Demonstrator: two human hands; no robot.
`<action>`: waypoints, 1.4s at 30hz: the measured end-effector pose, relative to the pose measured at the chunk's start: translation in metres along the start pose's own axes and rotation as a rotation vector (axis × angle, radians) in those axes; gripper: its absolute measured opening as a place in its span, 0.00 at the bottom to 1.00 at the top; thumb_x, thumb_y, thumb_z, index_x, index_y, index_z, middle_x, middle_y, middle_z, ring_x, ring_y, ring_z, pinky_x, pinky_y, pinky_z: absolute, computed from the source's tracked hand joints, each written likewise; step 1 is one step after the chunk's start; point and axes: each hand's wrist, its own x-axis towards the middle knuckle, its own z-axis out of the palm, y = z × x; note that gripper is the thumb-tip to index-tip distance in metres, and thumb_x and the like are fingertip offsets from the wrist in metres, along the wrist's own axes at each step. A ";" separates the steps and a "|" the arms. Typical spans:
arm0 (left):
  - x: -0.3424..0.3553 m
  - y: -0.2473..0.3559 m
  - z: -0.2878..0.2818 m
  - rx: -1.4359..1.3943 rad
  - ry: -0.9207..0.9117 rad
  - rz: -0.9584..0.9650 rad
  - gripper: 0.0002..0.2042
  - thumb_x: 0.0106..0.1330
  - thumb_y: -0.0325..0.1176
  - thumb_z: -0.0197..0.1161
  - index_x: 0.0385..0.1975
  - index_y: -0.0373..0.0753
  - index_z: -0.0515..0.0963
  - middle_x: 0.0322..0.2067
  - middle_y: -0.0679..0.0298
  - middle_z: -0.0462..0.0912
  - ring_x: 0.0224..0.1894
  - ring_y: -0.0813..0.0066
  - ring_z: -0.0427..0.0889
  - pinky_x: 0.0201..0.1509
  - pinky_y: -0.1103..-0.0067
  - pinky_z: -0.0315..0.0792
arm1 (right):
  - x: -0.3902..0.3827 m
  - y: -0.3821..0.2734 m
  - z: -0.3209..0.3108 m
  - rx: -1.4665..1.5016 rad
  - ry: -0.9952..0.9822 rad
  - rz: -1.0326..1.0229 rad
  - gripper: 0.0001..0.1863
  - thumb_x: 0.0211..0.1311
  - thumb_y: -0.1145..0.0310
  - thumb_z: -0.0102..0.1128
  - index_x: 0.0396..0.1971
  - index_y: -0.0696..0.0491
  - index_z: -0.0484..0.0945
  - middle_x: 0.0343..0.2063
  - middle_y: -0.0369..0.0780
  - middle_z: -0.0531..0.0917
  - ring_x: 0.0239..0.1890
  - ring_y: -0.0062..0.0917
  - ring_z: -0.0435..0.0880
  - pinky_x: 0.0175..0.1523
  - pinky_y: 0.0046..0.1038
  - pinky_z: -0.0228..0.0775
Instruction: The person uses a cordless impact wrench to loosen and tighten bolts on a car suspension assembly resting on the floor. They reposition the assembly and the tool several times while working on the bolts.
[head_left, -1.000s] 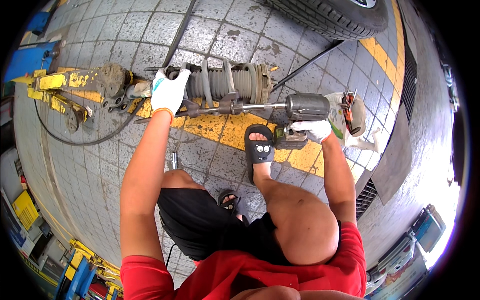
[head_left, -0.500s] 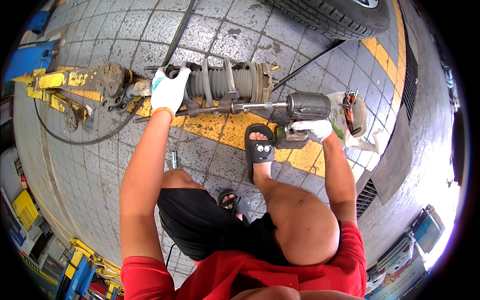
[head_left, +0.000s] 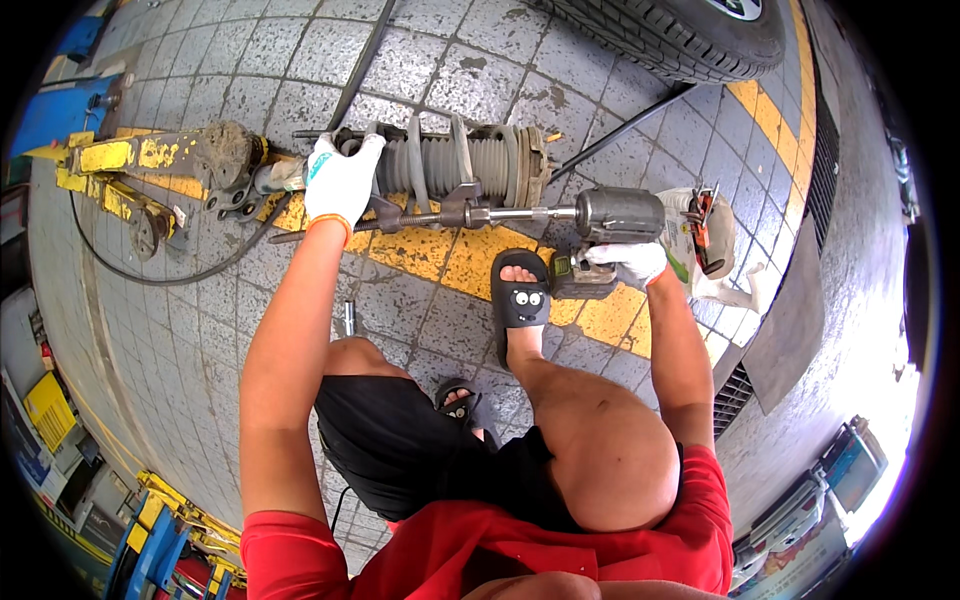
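Note:
My white-gloved left hand is closed on the left end of a grimy coil-spring strut, which has a grey ribbed boot and lies horizontally. A spring compressor with a threaded rod is hooked along its near side. My gloved right hand grips a black cordless impact wrench, joined by a silver socket extension to the compressor's rod. The strut's left end lies against a worn yellow floor jack. A loose chrome socket is on the tiles beside my left forearm.
A car tyre is at the top. A bag with orange-handled tools lies right of the wrench. A hose loops on the left. A floor grate runs along the right. Blue and yellow equipment stands at lower left.

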 end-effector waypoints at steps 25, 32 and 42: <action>-0.003 0.005 -0.002 -0.111 -0.039 -0.001 0.36 0.62 0.56 0.75 0.55 0.25 0.79 0.51 0.41 0.87 0.55 0.46 0.86 0.62 0.63 0.77 | 0.001 -0.001 0.000 -0.013 -0.010 -0.030 0.23 0.54 0.76 0.83 0.52 0.55 0.86 0.44 0.35 0.89 0.43 0.21 0.85 0.49 0.28 0.80; -0.004 0.006 -0.003 -0.059 -0.011 0.015 0.38 0.62 0.58 0.74 0.56 0.25 0.78 0.53 0.39 0.85 0.57 0.45 0.84 0.63 0.62 0.76 | -0.001 -0.005 0.009 0.033 0.010 -0.072 0.24 0.54 0.77 0.83 0.52 0.55 0.87 0.44 0.35 0.89 0.43 0.21 0.85 0.49 0.29 0.81; 0.003 -0.006 0.004 0.003 -0.004 -0.016 0.41 0.62 0.60 0.73 0.59 0.24 0.76 0.55 0.37 0.83 0.60 0.42 0.82 0.65 0.60 0.75 | -0.001 -0.010 0.007 -0.016 -0.016 -0.032 0.23 0.54 0.77 0.83 0.51 0.55 0.87 0.45 0.35 0.89 0.44 0.22 0.84 0.52 0.29 0.81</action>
